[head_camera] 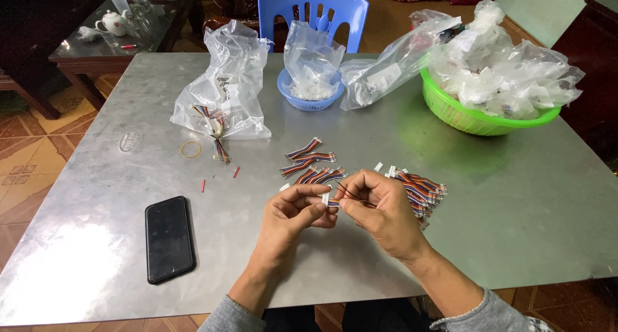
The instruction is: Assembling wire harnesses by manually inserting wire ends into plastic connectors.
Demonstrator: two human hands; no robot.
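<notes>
Head view: left hand (297, 206) and right hand (380, 206) pinch one ribbon cable (333, 203) mid-table; finished stack (421, 190) at right; loose cables (312, 163) remain.

It was a home living room; behind the metal worktop (450, 197) stood a blue plastic chair (313, 10), a teapot (116, 24) on a glass side table (84, 45), and patterned floor tiles (26, 158).

Steel-grey metal table (502, 197) as landmark. Left hand (297, 211) and right hand (380, 209) meet above near-centre of table, pinching short multicoloured ribbon cable with white connector (329, 202). Loose pile of same striped cables (421, 189) just right of hands, more just beyond them. Black smartphone (168, 238) near left front. Green plastic basket of clear bags (473, 116) far right. Small blue basket (309, 100) far centre.
</notes>
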